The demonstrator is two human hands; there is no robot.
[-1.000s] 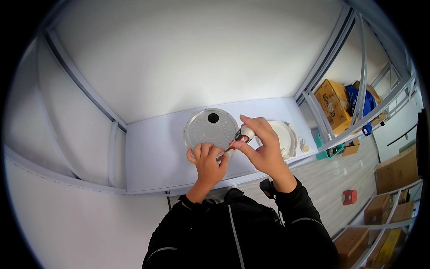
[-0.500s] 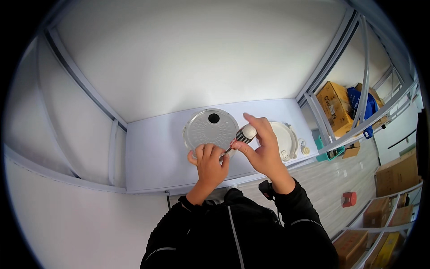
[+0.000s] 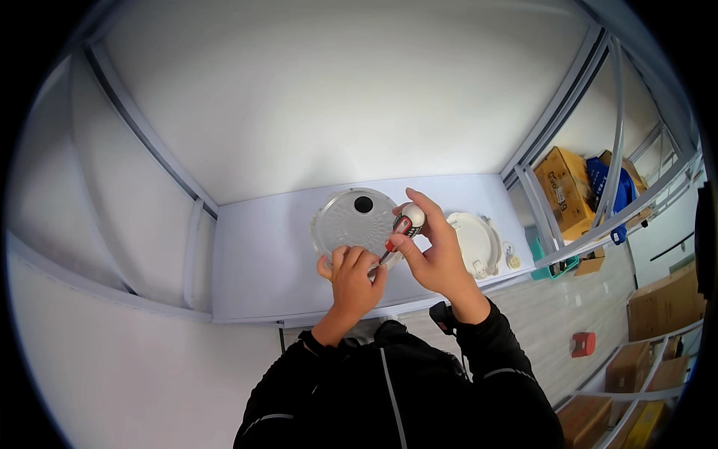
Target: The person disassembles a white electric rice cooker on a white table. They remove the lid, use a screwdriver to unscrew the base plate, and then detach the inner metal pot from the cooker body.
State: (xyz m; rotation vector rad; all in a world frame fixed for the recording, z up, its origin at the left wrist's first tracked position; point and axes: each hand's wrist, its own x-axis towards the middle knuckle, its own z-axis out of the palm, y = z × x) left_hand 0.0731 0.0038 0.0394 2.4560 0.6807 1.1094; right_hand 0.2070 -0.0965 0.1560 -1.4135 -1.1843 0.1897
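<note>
A round silver-grey metal disc (image 3: 345, 226) with a black round opening lies on the white table. My right hand (image 3: 435, 251) grips a screwdriver (image 3: 408, 222) with a red, black and white handle. Its shaft slants down and left to the disc's near right rim, close to my left fingertips; the exact tip is hidden. My left hand (image 3: 351, 280) is bent over the disc's near edge, its fingers curled on the rim. To the right of my right hand lies a round white shallow housing (image 3: 479, 241).
A small pale round part (image 3: 513, 261) lies beside the white housing. Metal posts frame the table (image 3: 258, 262), with a wall behind. At right are a cardboard box (image 3: 562, 191), a blue bag (image 3: 615, 196), a teal basket (image 3: 555, 263) and a red stool (image 3: 583, 344).
The screwdriver's handle has turned in my right hand, now showing its red part. My left hand stays on the rim. The whole view has shifted slightly.
</note>
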